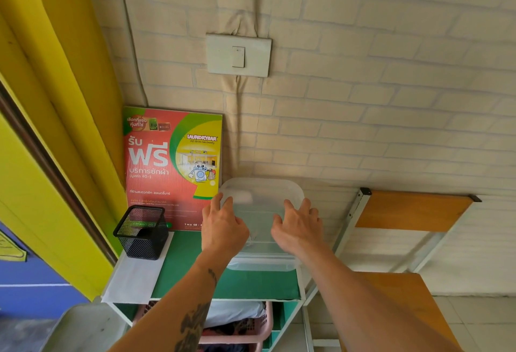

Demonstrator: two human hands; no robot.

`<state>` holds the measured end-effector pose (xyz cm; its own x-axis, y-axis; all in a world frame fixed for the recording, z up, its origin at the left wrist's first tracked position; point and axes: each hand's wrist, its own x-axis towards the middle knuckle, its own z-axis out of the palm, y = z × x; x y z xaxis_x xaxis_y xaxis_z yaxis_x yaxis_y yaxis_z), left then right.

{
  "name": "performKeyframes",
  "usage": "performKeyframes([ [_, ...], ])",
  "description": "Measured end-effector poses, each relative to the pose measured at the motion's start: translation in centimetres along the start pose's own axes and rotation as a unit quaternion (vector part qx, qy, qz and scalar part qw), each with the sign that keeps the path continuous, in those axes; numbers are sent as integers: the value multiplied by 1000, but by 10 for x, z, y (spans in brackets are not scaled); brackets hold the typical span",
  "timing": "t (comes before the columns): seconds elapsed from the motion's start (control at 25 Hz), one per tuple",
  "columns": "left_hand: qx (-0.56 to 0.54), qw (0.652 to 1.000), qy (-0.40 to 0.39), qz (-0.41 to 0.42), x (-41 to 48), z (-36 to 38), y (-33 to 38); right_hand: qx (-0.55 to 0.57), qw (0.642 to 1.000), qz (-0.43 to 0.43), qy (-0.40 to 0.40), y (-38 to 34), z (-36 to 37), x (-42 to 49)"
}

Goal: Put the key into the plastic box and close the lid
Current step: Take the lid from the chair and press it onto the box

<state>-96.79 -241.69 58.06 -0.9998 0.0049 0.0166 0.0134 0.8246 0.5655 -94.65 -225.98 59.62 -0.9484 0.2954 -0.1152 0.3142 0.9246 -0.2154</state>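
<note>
A clear plastic box [262,261] stands on the green shelf top [245,284] against the brick-pattern wall. Its translucent lid [261,198] lies over the box, its far part raised toward the wall. My left hand [222,226] rests on the lid's left side, fingers spread along the edge. My right hand [298,227] rests on the lid's right side in the same way. A faint shape shows through the plastic between my hands; I cannot tell whether it is the key.
A black mesh pen holder [141,233] sits on white paper at the shelf's left. A red and green laundry poster [173,167] leans on the wall behind. A pink basket [240,329] fills the shelf below. A wooden chair [405,240] stands at the right.
</note>
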Motion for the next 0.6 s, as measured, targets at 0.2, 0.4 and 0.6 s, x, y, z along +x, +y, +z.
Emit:
performKeyframes([
  [0.2, 70, 993, 54, 78, 0, -7, 11, -5, 999, -33, 9, 8, -2, -1],
  [0.4, 73, 978, 51, 186, 22, -18, 26, -14, 990, -126, 55, 13, -15, 14],
  [0.6, 160, 964, -60, 206, 31, -8, 14, -29, 986, -163, 13, 17, -10, 20],
])
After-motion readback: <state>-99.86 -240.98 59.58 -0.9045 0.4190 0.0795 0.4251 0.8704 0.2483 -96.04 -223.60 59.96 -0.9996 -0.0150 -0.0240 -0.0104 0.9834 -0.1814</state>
